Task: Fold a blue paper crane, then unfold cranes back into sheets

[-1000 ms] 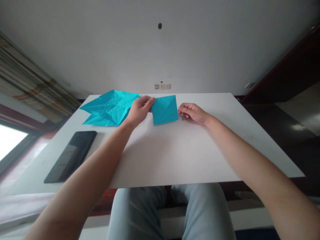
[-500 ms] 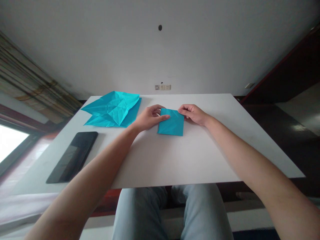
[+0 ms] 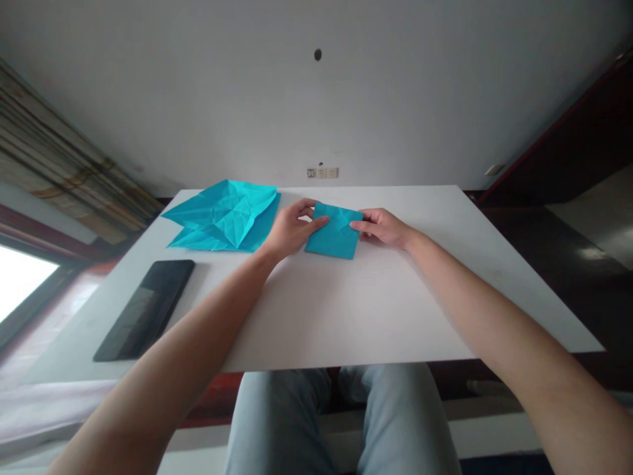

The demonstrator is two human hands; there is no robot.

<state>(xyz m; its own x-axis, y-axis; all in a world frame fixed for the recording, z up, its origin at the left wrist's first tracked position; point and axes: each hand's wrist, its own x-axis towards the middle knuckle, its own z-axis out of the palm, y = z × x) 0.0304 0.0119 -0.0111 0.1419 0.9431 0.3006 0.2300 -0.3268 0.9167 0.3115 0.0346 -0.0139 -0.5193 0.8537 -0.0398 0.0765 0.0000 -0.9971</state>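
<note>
A small folded square of teal paper (image 3: 335,231) lies on the white table (image 3: 346,310) near its far middle. My left hand (image 3: 291,229) pinches the square's left edge, thumb on top and fingers curled behind. My right hand (image 3: 383,226) grips the square's right upper corner with curled fingers. Both forearms reach forward across the table.
A larger creased, unfolded teal paper sheet (image 3: 225,214) lies at the far left of the table. A black phone (image 3: 146,309) lies flat near the left edge. A wall with sockets (image 3: 322,172) stands behind the table. My knees show below the front edge.
The folded square was first held up at the left edge, then laid flat on the table. Both hands now hold its two sides, and it has turned slightly and shifted farther away.
</note>
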